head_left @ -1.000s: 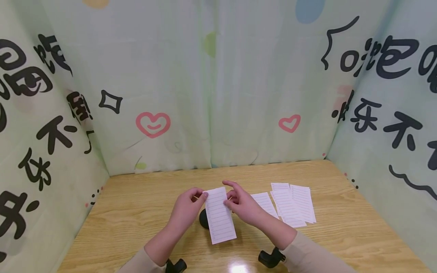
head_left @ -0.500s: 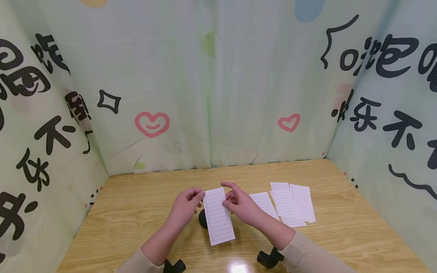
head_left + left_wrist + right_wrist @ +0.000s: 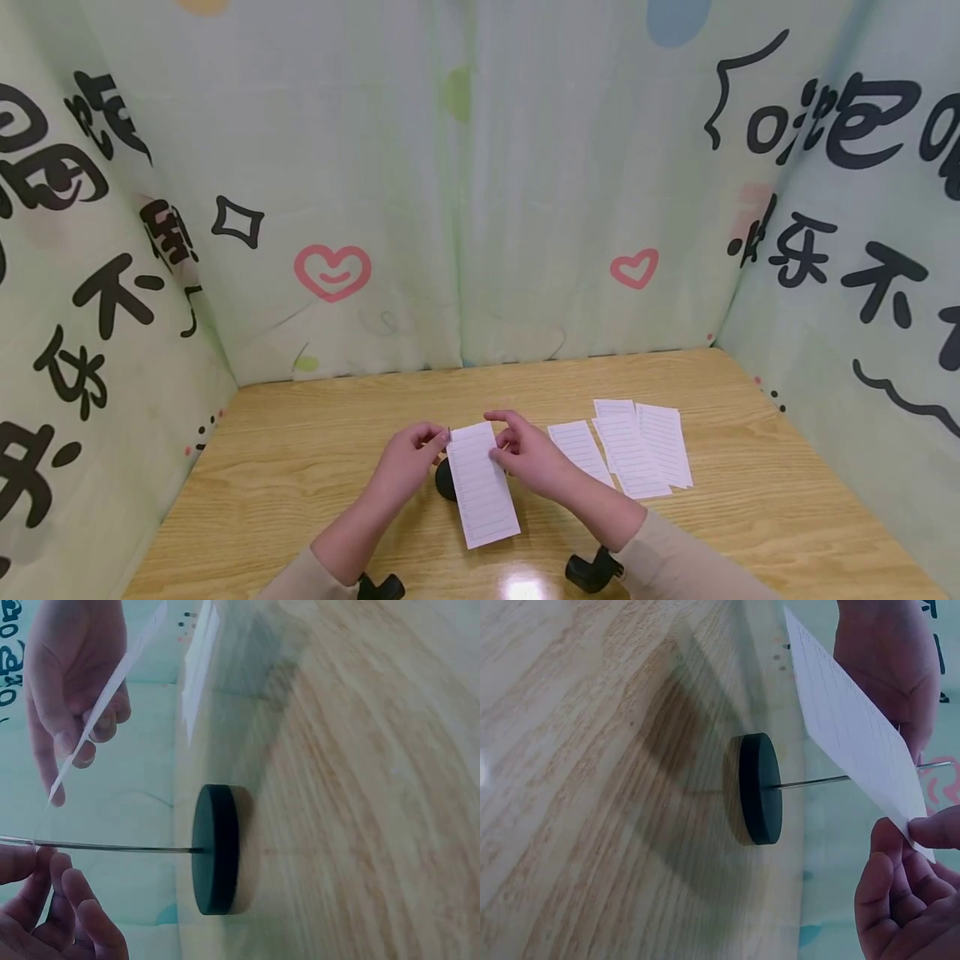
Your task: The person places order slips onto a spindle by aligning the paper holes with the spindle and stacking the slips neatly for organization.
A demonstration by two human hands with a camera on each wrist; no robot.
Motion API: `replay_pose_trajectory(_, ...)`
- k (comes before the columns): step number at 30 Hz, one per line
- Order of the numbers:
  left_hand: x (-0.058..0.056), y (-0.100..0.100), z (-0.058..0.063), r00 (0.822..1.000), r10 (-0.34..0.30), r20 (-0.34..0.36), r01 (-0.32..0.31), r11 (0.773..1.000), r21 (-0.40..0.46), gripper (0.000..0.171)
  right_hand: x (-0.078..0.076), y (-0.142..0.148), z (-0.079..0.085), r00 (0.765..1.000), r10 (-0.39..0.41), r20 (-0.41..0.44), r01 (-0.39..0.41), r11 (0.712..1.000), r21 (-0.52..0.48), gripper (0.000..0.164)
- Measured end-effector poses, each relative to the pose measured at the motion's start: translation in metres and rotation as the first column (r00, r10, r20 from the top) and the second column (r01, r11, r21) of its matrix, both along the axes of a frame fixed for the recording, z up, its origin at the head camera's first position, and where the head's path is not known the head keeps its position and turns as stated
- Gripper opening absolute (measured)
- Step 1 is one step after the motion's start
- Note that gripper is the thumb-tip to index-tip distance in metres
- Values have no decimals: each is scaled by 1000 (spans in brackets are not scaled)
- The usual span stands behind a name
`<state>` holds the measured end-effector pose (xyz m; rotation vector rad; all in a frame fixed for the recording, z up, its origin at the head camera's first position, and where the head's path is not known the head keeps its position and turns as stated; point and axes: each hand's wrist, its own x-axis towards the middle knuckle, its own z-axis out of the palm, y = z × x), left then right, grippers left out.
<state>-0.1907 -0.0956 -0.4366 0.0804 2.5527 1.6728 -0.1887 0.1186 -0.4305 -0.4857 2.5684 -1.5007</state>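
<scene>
A white lined note sheet (image 3: 483, 487) with small checkboxes hangs tilted between both hands. At its upper left corner my left hand (image 3: 408, 454) pinches it with thumb and fingers. My right hand (image 3: 532, 450) pinches its right edge, index finger stretched out above. A paper spike with a thin metal rod (image 3: 124, 847) and a round black base (image 3: 214, 851) stands on the table; in the head view the sheet hides most of it. The rod's end passes the sheet's left corner, close to my left fingertips (image 3: 60, 862). Whether the rod pierces the paper, I cannot tell.
Several more lined sheets (image 3: 630, 450) lie spread and overlapping on the wooden table (image 3: 300, 475), right of the right hand. Printed cloth curtains (image 3: 457, 208) enclose the table's back and sides. Black wrist-camera mounts (image 3: 592, 571) sit at both wrists.
Both hands have lowered the sheet a little over the last half second. The rod's tip now shows beside its upper left corner. The sheets on the table have stayed put.
</scene>
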Motion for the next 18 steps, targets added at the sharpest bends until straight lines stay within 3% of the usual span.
replay_pose_trajectory(10,0,-2,-10,998,-47,-28,42,984,-171,9,0,1,-12,998,27,51,-30,997,67,41)
replay_pose_trajectory(18,-1,2,-18,997,-83,-9,76,948,-310,7,-2,1,-24,997,44,70,-54,987,149,40)
